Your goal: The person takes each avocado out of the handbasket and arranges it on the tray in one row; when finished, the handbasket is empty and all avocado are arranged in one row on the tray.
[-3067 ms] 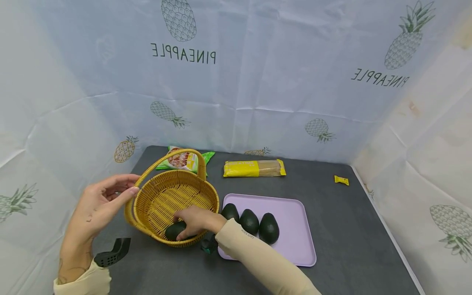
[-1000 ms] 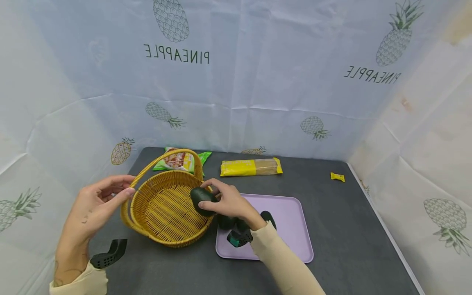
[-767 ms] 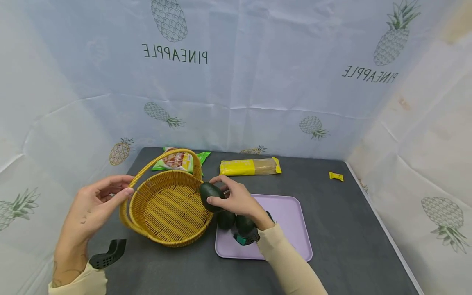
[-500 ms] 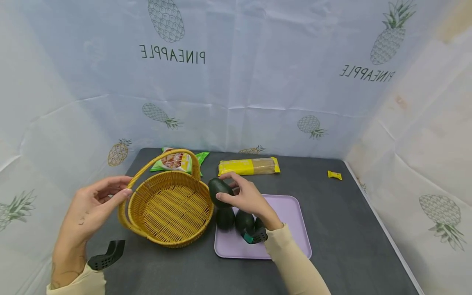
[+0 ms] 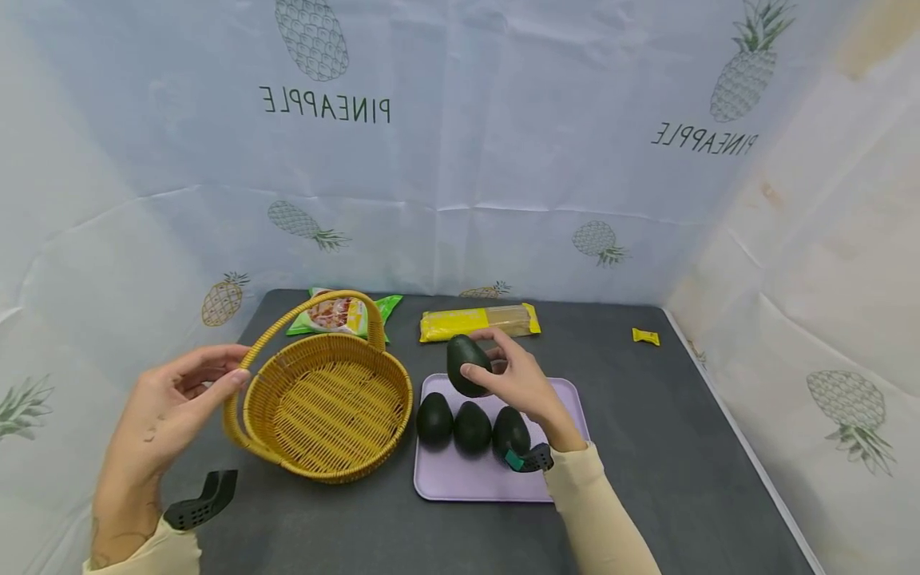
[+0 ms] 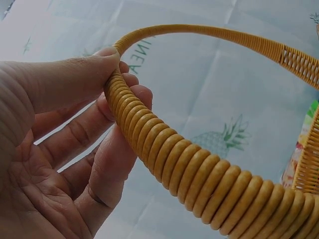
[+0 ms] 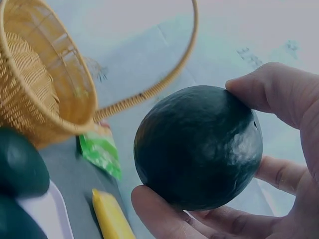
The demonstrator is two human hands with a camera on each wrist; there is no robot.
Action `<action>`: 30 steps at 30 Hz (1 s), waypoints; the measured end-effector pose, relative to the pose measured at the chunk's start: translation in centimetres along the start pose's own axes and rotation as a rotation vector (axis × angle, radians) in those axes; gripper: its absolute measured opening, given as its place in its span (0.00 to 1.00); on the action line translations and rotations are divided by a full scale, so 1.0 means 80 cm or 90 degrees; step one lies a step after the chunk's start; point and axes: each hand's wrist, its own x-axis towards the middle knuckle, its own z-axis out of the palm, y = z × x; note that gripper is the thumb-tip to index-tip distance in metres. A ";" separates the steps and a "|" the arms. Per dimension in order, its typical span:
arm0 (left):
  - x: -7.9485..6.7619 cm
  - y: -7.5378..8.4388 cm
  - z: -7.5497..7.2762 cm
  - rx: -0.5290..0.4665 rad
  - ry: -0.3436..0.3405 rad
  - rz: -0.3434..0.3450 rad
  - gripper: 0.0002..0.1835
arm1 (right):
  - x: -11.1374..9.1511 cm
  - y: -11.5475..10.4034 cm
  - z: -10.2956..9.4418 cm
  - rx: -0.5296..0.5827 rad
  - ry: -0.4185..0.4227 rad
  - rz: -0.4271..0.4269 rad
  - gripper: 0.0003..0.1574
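Observation:
My left hand (image 5: 168, 407) pinches the handle (image 6: 164, 144) of a yellow woven basket (image 5: 327, 463) between thumb and fingers. Nothing lies inside the basket. An avocado (image 5: 467, 366), dark green and smooth, is held up above the far part of a lilac tray (image 5: 460, 483); my right hand (image 5: 521, 383) grips it with thumb and fingers on opposite sides. On the tray a row of three more avocados (image 5: 472, 429) stands side by side. The rightmost avocado (image 5: 509, 431) is partly covered by the black wrist strap.
Behind the basket lies a green snack packet (image 5: 334, 313). A yellow packet of noodles (image 5: 460, 323) rests at the back, past the tray. A small yellow wrapped piece (image 5: 645, 336) is at the far right of the dark table (image 5: 668, 447). Pineapple-print cloth encloses the back and sides.
An avocado that lay in the basket has been lifted out by my right hand and carried right, over the tray. My left hand keeps its hold on the handle.

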 end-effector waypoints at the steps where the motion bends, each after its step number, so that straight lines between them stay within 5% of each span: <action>1: 0.000 0.000 0.000 0.001 0.000 0.001 0.17 | -0.002 0.002 -0.004 0.009 0.004 0.005 0.30; 7: 0.001 0.001 -0.001 0.009 0.001 0.005 0.16 | -0.019 0.023 -0.031 0.069 0.020 0.046 0.32; 18: 0.003 0.004 -0.002 0.010 -0.009 0.010 0.16 | -0.066 0.095 -0.077 0.023 0.100 0.164 0.37; 30: 0.003 0.003 -0.004 0.017 -0.014 0.006 0.17 | -0.095 0.132 -0.076 0.021 0.123 0.223 0.38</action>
